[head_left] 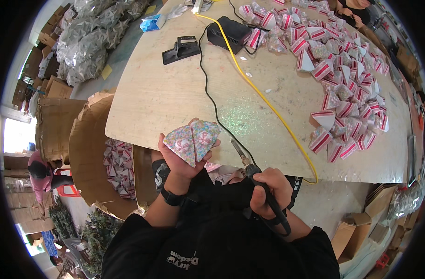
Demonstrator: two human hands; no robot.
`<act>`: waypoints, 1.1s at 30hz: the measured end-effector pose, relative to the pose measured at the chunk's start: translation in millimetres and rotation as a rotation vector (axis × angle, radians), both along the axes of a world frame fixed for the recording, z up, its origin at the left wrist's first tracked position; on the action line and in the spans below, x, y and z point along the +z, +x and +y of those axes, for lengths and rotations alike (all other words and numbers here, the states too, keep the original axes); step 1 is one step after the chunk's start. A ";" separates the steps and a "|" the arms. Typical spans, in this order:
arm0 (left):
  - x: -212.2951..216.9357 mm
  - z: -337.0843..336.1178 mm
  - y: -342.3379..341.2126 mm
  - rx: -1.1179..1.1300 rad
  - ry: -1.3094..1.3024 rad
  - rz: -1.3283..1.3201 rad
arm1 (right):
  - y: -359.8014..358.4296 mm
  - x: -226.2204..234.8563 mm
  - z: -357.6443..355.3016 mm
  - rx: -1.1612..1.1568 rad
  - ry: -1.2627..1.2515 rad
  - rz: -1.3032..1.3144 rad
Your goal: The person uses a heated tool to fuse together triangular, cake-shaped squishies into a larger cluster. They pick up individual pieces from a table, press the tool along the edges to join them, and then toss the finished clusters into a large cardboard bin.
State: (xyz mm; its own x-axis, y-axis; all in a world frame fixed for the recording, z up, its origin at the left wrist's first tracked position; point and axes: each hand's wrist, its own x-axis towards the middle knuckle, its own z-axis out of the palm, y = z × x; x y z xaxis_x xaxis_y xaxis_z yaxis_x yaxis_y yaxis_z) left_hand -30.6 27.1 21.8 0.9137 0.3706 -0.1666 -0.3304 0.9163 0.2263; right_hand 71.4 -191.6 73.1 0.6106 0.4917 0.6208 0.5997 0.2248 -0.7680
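Note:
My left hand is closed around two cake-slice ornaments, palm up. Their wedge-shaped tops are covered in pastel sprinkles, each with a pinkish-white swirl in the middle. The left slice and the right slice sit side by side with a thin dark gap between them. A soldering iron is gripped in my right hand, its metal tip pointing up and left, apart from the slices. From it a black cord runs across the table.
Many red-and-white striped slices are heaped on the table's right. A black power unit, a black stand and a yellow cable lie farther back. At left, a large cardboard box contains more slices. Other people are nearby.

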 end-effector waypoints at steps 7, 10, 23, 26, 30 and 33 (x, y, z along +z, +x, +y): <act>3.1 4.2 4.2 0.029 0.053 0.012 | 6.4 1.5 3.5 -0.049 -0.041 -0.036; 6.6 21.2 -9.7 0.065 0.287 0.020 | 6.2 2.1 1.8 -0.039 -0.051 -0.019; 25.1 155.1 -160.6 1.078 1.777 1.058 | 54.5 -44.6 -17.8 -0.224 -0.150 0.058; -13.7 212.3 -235.8 1.035 1.983 1.927 | 67.8 -39.3 -25.4 -0.261 -0.174 0.144; -48.1 237.6 -241.4 0.628 1.059 2.358 | 79.0 -50.5 -30.9 -0.336 -0.178 0.106; -58.9 230.4 -216.0 0.680 1.503 2.302 | 85.2 -68.0 -37.5 -0.369 -0.170 0.040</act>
State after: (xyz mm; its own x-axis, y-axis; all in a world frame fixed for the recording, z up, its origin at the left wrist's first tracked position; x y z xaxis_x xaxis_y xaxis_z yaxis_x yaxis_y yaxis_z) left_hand -246.6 257.5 -37.0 -0.1655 0.9251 0.3418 0.9500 0.0564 0.3072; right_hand 156.5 -229.0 5.1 0.7874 0.3285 0.5217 0.5852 -0.1322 -0.8000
